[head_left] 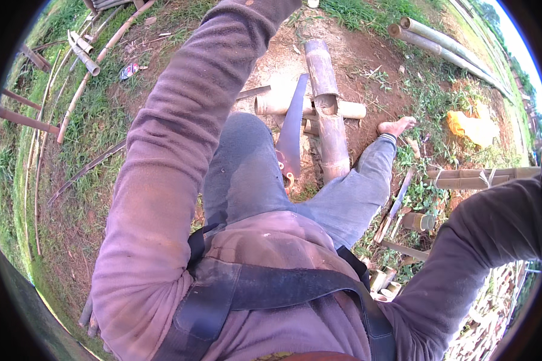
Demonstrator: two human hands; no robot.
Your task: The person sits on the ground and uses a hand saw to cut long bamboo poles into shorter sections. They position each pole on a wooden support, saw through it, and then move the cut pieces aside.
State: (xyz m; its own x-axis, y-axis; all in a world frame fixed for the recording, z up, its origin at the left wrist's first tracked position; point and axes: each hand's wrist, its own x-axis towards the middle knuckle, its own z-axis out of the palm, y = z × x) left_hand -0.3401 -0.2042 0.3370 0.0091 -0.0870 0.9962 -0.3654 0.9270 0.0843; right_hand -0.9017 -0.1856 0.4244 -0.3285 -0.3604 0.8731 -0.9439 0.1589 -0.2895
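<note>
Neither of my hands shows. My left sleeve (162, 138) runs up past the top edge, and my right sleeve (488, 234) bends out at the right edge. A handsaw (292, 123) leans between my legs, blade tip up, its brown handle (289, 165) low beside my bent left knee. Just right of it, a thick bamboo length (333, 141) with an opening cut in its upper side lies over a crosswise bamboo piece (271, 106). My bare foot (396, 126) rests on the soil to its right.
Two long bamboo poles (445, 45) lie at the upper right, above an orange-yellow bag (473, 126). A tied bamboo pole (482, 177) and short cut pieces (385, 281) lie at the right. More poles (102, 54) and sticks are on the grass at the left.
</note>
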